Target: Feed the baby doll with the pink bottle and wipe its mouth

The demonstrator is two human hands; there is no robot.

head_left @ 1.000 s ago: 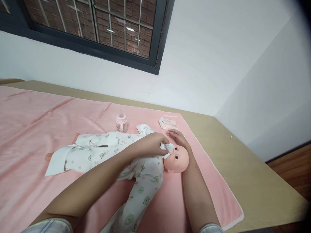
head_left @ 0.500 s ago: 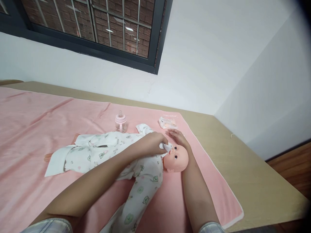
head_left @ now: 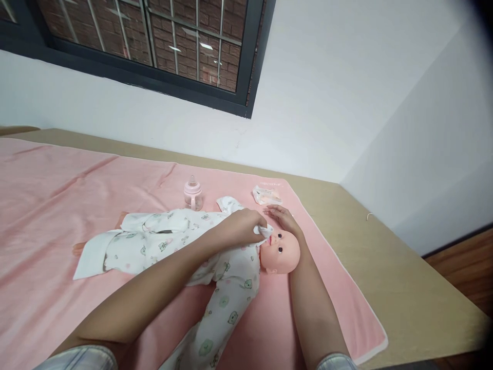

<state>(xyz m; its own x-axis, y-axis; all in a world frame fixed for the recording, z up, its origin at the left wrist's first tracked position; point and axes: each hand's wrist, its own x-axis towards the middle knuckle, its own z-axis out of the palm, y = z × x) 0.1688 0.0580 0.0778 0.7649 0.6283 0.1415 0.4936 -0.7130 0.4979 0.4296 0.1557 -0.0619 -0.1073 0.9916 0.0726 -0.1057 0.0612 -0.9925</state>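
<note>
On its back lies a bald baby doll [head_left: 283, 254], dressed in a white suit with green and grey animal prints. My left hand [head_left: 246, 226] reaches across its chest and pinches a folded white tissue [head_left: 263, 232] close to the doll's mouth. Whether the tissue touches the lips I cannot tell. Around the top of the doll's head curves my right arm, with the wrist close against it. My right hand [head_left: 283, 218] rests open beyond the head, fingers stretched toward the left and holding nothing.
A pink baby bottle [head_left: 193, 194] stands upright behind the doll. Near my right fingertips lies a small clear plastic packet [head_left: 266, 195]. Everything rests on a pink blanket [head_left: 50, 205] over a wooden tabletop [head_left: 370, 257], against a white wall with a barred window [head_left: 185, 46].
The view has shifted very slightly. My left hand has turned the tissue a little at the doll's mouth; my right hand stays in place.
</note>
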